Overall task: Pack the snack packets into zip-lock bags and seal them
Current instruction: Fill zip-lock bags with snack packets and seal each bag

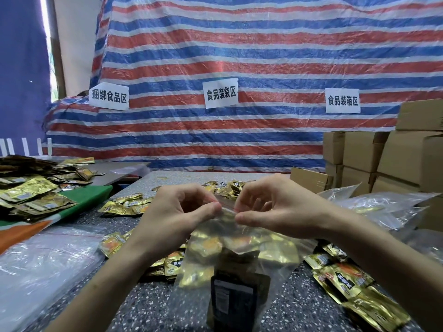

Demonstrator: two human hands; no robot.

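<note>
Nearest the worktop's (pixel 143 307) near edge, a clear zip-lock bag (pixel 275 267) hung upright from the person's two hands, its bottom down toward the speckled grey surface. Inside it I could see gold snack packets (pixel 206 245) crowded in the upper half, and one dark packet (pixel 237 293) with a white label standing lower. The left hand (pixel 182 212) pinched the bag's top strip between thumb and curled fingers. The right hand (pixel 275 207) pinched the same strip just beside it, the two thumbs almost meeting. Whether the strip was pressed closed I could not tell.

Loose gold packets (pixel 354 291) lay heaped by the near right corner, and more lay under and behind the bag, toward the middle of the worktop. Along the left edge sat a flat stack of empty clear bags (pixel 43 259). Further along on the left, a green and orange cloth (pixel 91 197) carried a pile of larger gold pouches (pixel 31 195). Toward the right edge lay crumpled clear bags (pixel 383 207), with gold showing through one of them. Behind those stood stacked cardboard boxes (pixel 383 159). Past the far edge a red, white and blue striped tarp (pixel 239 56) hung as a backdrop, with three white paper signs (pixel 220 93) stuck on it.
</note>
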